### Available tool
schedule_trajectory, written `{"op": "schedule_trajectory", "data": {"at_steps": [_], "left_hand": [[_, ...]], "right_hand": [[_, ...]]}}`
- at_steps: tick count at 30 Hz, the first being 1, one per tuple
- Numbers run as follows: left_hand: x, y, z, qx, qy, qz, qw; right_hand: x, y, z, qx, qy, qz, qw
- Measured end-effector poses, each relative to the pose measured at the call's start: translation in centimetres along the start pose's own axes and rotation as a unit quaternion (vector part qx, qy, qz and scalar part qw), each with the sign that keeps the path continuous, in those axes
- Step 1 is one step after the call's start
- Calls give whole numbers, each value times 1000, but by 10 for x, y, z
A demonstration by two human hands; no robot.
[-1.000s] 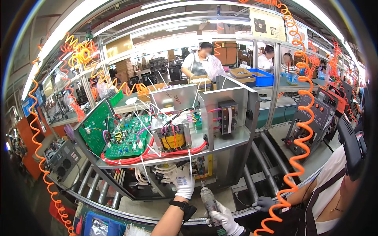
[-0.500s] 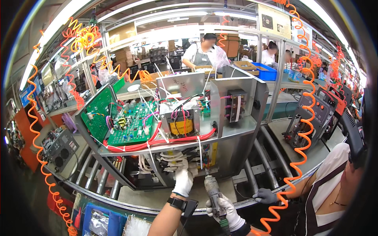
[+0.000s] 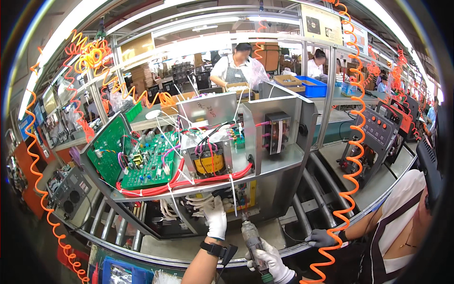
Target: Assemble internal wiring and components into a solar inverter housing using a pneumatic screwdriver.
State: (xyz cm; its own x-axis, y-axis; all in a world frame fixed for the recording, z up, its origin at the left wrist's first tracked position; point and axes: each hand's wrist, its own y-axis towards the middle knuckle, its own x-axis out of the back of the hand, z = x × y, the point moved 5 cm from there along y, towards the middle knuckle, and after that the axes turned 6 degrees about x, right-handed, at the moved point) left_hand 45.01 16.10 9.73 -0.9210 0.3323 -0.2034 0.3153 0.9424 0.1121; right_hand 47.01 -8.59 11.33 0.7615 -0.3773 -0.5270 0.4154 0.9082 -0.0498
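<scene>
My right grip (image 3: 270,262), gloved in white, is wrapped closed around the lower body of a grey power driver (image 3: 252,238). The driver's nose leans up and slightly left, clear of my fingers, toward the lower opening of the big metal chassis (image 3: 280,208). Its tip is right at that opening's front; I cannot tell whether it touches anything there. My left grip (image 3: 216,222), also gloved, reaches up into the same opening, fingers at a bundle of white wires (image 3: 199,201). The fingertips are lost among the wires, so I cannot tell how far that grip is open or whether it has hold of anything. A long white tie (image 3: 233,196) hangs between my left grip and the driver's nose.

The chassis's lower front edge, with thick red cables (image 3: 213,177) along it, runs just above my left fingers and limits upward travel. A pale base board (image 3: 165,246) lies under the chassis, in front of my wrists. To the right of the driver there is a gap before the orange coiled hose (image 3: 347,194), where a co-worker's grey-gloved hand (image 3: 321,238) rests near the conveyor's edge. Metal rollers (image 3: 301,217) stretch beyond the chassis's right side.
</scene>
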Motion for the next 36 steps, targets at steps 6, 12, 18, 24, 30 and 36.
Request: {"op": "schedule_trajectory", "data": {"at_steps": [6,12,18,24,30,36], "left_hand": [[-2,10,21,-8,-69,3,998],[-3,13,14,36,-87,66,993],[-3,15,11,-9,-82,34,996],[-4,16,17,-8,-125,35,992],[-2,17,24,9,-115,36,993],[5,24,41,8,-62,18,998]], "right_hand": [[4,3,-2,-14,-3,-8,1000],[4,4,-1,-40,8,-10,999],[-2,6,-5,-61,8,-16,998],[-4,8,-9,-51,6,-19,999],[-3,8,-5,-27,-9,-16,999],[-5,12,-7,-23,-20,-23,999]]}}
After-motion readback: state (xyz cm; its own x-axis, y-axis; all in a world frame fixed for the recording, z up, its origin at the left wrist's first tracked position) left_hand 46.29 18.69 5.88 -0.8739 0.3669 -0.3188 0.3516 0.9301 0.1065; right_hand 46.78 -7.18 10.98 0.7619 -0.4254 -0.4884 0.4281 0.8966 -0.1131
